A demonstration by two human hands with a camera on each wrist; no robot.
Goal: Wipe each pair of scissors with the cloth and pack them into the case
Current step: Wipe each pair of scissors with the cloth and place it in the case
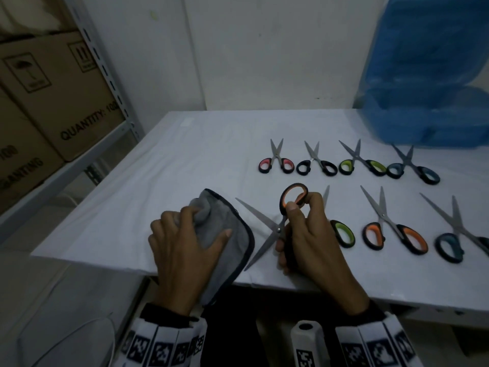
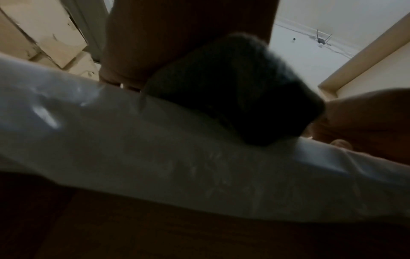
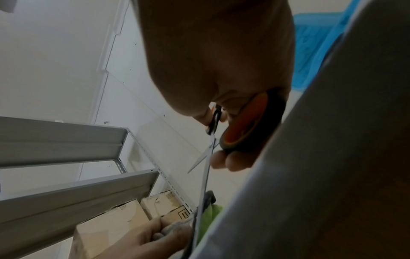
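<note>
Your right hand [image 1: 309, 234] grips the orange-handled scissors [image 1: 275, 223], blades spread, just above the white table's [image 1: 158, 160] near edge, while your left hand [image 1: 182, 245] bunches the grey cloth [image 1: 225, 234] just beside them, fingers curled in.

Both hands were bare, with no gloves or rings that I could make out. The left hand [image 1: 182, 242] and the right hand [image 1: 309, 234] each came out of a dark cuff, snug at the wrist. Just behind each cuff sat a white band [image 1: 164, 345] built of flat panels, every panel printed with a blocky black-and-white square marker. The band on the right wrist [image 1: 375, 343] matched it. Between the forearms stood a white block [image 1: 307, 343] with a dark round hole on top and one more marker below.
</note>
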